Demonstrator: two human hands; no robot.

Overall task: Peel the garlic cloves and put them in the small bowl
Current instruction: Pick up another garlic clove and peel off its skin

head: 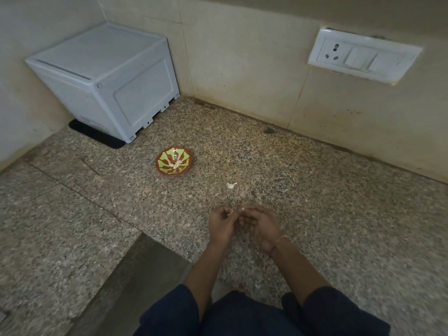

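A small red-brown bowl (pixel 174 161) with a green pattern stands on the speckled granite counter (pixel 315 202), with a few pale peeled cloves at its bottom. One loose garlic clove (pixel 231 185) lies on the counter between the bowl and my hands. My left hand (pixel 221 225) and my right hand (pixel 260 224) meet just above the counter, fingers curled toward each other. They pinch a small garlic clove (pixel 238 210) between their fingertips; it is mostly hidden by the fingers.
A white plastic box (pixel 106 76) on a black mat fills the back left corner. A white socket plate (pixel 363 55) sits on the tiled wall at right. The counter steps down at a lower ledge (pixel 135 275) at front left.
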